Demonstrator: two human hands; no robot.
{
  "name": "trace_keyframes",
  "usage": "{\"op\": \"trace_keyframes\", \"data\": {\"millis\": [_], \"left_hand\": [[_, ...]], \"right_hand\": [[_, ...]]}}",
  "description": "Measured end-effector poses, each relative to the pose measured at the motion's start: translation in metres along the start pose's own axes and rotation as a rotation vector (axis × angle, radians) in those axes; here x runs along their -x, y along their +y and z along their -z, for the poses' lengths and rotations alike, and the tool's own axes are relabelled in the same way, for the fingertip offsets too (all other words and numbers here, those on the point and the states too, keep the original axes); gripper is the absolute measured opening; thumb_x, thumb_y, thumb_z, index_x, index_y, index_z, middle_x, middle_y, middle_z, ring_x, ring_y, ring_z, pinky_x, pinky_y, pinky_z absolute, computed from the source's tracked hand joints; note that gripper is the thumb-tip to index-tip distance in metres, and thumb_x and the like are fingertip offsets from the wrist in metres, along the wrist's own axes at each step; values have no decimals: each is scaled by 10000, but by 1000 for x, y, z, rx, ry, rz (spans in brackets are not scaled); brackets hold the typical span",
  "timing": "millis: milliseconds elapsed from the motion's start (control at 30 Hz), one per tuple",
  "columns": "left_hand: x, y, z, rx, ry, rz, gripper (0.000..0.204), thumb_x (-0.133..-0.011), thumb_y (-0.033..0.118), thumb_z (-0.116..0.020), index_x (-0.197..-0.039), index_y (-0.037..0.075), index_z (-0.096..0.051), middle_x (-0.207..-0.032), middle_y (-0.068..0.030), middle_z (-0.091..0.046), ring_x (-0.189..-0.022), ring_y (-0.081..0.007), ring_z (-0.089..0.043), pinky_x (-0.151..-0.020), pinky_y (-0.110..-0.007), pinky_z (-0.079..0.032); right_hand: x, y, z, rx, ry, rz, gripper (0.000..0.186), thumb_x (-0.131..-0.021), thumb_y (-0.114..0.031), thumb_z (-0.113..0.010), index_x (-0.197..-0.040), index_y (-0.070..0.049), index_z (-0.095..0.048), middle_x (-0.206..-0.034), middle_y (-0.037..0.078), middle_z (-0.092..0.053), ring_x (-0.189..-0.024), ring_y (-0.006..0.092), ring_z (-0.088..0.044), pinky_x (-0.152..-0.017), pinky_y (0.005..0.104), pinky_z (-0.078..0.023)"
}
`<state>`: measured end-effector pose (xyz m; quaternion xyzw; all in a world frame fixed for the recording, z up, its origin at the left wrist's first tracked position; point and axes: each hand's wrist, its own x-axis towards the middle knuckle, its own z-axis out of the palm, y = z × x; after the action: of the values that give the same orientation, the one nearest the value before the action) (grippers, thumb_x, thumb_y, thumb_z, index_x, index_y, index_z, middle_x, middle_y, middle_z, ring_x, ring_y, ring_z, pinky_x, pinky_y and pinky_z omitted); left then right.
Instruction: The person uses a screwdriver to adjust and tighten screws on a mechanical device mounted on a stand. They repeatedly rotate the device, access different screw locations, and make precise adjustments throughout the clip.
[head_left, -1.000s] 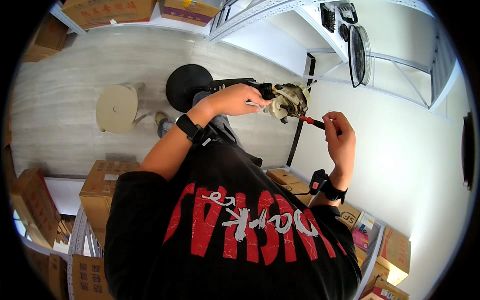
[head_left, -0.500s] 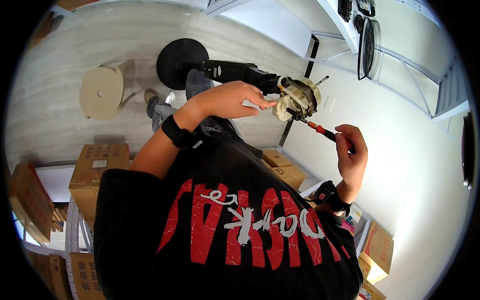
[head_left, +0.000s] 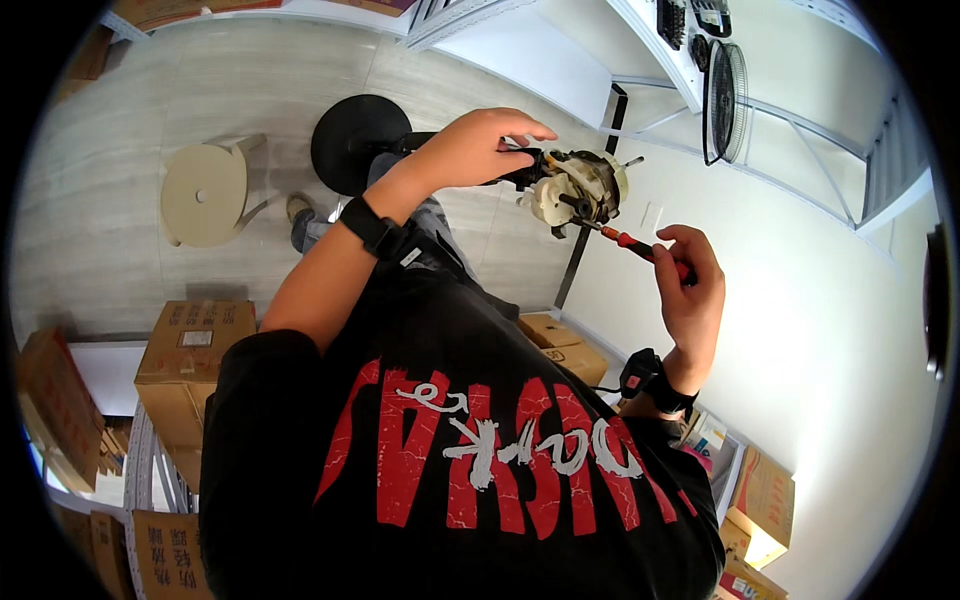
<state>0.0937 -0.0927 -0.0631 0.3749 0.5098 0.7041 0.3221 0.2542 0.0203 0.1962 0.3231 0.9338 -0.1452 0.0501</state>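
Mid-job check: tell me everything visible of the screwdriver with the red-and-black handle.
The screwdriver with the red-and-black, plastic-looking handle has a thin shaft, orange-tinted near the grip. The bare right hand holds the handle between thumb and fingers. It slants, tip toward the upper left, its shaft reaching the lower edge of the cream-and-dark, rounded, exposed motor assembly. Whether the tip sits in a screw is too small to tell.

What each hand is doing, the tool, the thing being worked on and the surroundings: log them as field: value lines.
Left hand: fingers apart, beside the fan motor; contact unclear
Right hand: gripping a screwdriver
Screwdriver: red and black, pointing at the fan motor
Fan motor: exposed, atop a black pole with a round base
Floor: beige stool
Shelf: black fan guard alongside
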Motion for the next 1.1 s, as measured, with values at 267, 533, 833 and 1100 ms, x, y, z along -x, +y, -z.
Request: {"op": "trace_keyframes", "data": {"millis": [267,533,833,1100], "left_hand": [[-4,-10,-18,-76,36,-126,220,-834,11,-725,-1051,35,-751,-1049,-81,-729,-894,-218,-698,-789,-305,-555],[-1,-15,-20,-19,22,-142,178,-850,18,-705,-1018,33,-762,-1040,-81,-723,-889,-226,-700,-791,-312,-557],[1,-14,-23,-20,2,-130,181,-857,9,-685,-1020,29,-759,-1036,-86,-717,-887,-233,-699,-783,-318,-560],[2,-10,-24,-31,4,-133,188,-851,0,-685,-1024,21,-754,-1040,-94,-716,-891,-230,-702,-786,-308,-562]], "right_hand": [[0,-2,-2,-23,3,20,178,-870,16,-673,-1039,-33,-645,-690,-29,-410,-619,70,-354,-550,226,-317],[-4,-3,-3,-25,9,1,171,-869,19,-676,-1033,-27,-653,-671,-40,-407,-612,59,-350,-548,223,-293],[0,-7,2,9,-52,57,216,-852,26,-698,-1058,-26,-655,-749,-6,-438,-663,86,-390,-589,229,-337],[4,-1,2,11,-16,-168,207,-877,6,-686,-1077,-42,-663,-676,-9,-412,-622,84,-386,-558,239,-331]]}}
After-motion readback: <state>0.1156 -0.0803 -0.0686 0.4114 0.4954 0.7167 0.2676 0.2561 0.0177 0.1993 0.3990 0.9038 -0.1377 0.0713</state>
